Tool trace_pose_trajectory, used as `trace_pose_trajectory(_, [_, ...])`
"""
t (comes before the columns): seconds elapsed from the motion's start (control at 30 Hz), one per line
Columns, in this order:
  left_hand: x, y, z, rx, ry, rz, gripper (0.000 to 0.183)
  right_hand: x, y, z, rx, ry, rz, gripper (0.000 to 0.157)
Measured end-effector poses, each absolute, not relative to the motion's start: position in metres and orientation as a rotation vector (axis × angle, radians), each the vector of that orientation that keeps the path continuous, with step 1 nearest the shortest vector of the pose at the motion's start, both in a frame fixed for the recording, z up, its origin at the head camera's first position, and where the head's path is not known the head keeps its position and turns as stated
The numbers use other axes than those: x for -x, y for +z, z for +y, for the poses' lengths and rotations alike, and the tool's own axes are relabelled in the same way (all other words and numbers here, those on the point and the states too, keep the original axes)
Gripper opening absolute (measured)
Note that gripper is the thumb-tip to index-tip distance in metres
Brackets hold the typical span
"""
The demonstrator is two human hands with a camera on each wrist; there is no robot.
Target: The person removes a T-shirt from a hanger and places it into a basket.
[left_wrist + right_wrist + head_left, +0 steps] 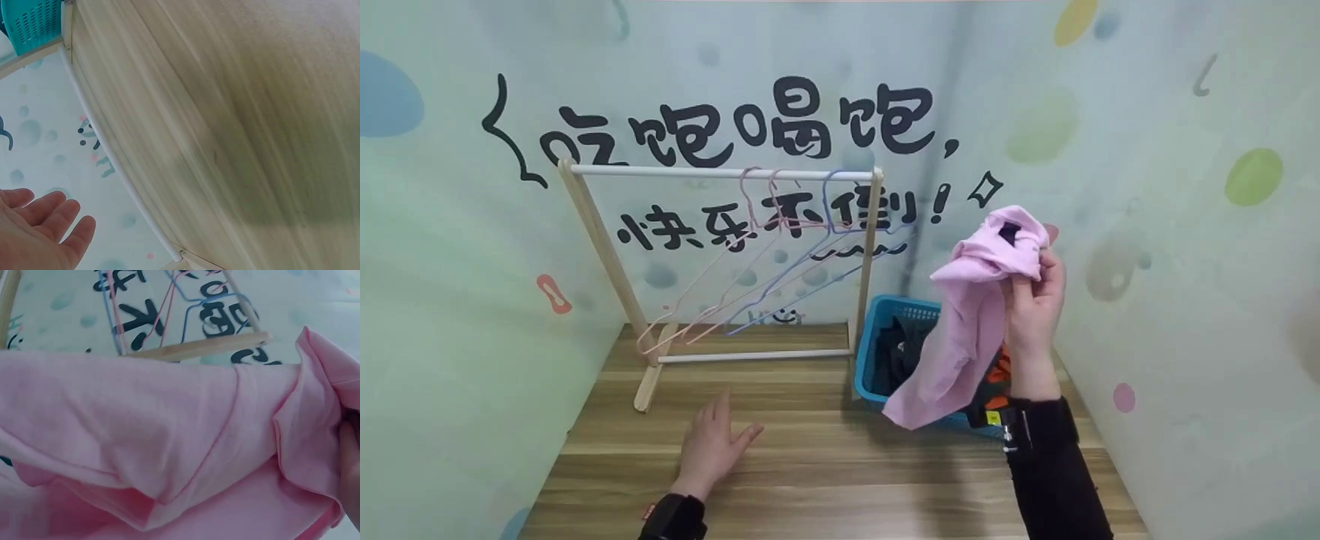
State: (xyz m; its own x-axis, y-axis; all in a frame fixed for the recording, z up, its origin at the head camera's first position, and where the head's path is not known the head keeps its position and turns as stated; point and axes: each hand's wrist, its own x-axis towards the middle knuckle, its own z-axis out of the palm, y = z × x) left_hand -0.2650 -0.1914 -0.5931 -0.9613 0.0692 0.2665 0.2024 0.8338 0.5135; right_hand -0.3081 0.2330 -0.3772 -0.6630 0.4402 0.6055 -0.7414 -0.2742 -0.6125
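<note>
My right hand [1039,304] pinches a pink garment [971,330] by its bunched top, raised above the basket's right part. The cloth hangs down in a long fold and fills most of the right wrist view, where the fingers [350,455] show at the right edge. A dark spot shows inside the bunched top. My left hand [714,446] holds nothing; its fingers are spread over the wooden tabletop, in front of the rack. In the left wrist view the fingers [59,216] are relaxed and apart.
A wooden rack [604,255] with a white top bar stands at the back, carrying pink hangers [750,225] and a blue hanger [802,262]. Right of it, a blue basket [864,360] holds dark and orange clothes. Printed walls enclose the table [810,480] behind and at both sides.
</note>
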Motion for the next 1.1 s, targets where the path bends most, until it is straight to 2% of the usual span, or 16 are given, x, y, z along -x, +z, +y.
trace_pose_trajectory(0.2, [0.265, -0.595, -0.192, 0.194, -0.815, -2.811, 0.084, 0.32, -0.428, 0.252, -0.379, 1.618, -1.676, 0.019])
trace_pose_trajectory(0.37, [0.261, -0.599, -0.192, 0.205, -0.806, -2.79, 0.084, 0.322, -0.483, 0.265, -0.258, 1.115, -2.141, 0.018])
trace_pose_trajectory(0.6, [0.261, -0.602, -0.188, 0.206, -0.795, -2.799, 0.083, 0.317, -0.544, 0.27, -0.303, 0.479, -2.456, 0.018])
trace_pose_trajectory(0.83, [0.264, -0.602, -0.181, 0.225, -0.77, -2.807, 0.083, 0.308, -0.565, 0.26, -0.251, 0.35, -2.908, 0.024])
trace_pose_trajectory(1.1, [0.269, -0.595, -0.169, 0.255, -0.792, -2.811, 0.078, 0.3, -0.569, 0.254, -0.186, 0.465, -3.098, 0.041])
